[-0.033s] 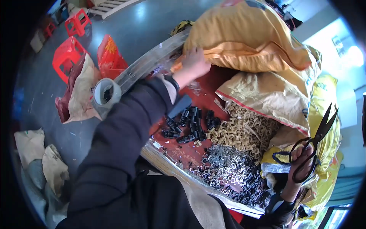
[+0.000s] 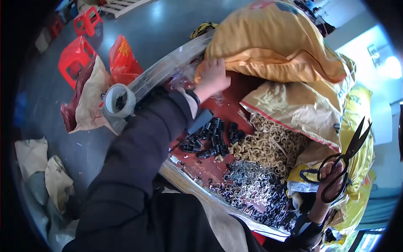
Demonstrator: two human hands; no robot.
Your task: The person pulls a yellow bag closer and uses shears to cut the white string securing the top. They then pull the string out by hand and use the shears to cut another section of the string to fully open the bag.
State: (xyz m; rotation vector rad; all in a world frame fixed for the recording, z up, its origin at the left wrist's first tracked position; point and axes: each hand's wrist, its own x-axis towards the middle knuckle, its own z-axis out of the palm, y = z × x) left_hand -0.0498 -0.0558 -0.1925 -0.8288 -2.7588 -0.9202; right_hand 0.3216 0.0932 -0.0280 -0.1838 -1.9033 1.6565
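Note:
My left hand (image 2: 212,75) reaches across the red tabletop (image 2: 235,101), its fingers curled on the lower edge of a big yellow sack (image 2: 273,42), next to crumpled clear plastic (image 2: 168,67). My right hand (image 2: 329,185) holds black scissors (image 2: 346,159) at the right, blades pointing up, over yellow bags. Between the hands lie a pile of small black parts (image 2: 212,136), a heap of tan ring-shaped pieces (image 2: 270,145) spilling from a second sack (image 2: 294,109), and a heap of dark and silver metal clips (image 2: 256,193).
A roll of tape (image 2: 119,101) stands at the table's left edge. On the grey floor are two red stools (image 2: 75,54), a red bag (image 2: 121,54), a brown paper bag (image 2: 90,105) and crumpled sacks (image 2: 37,168).

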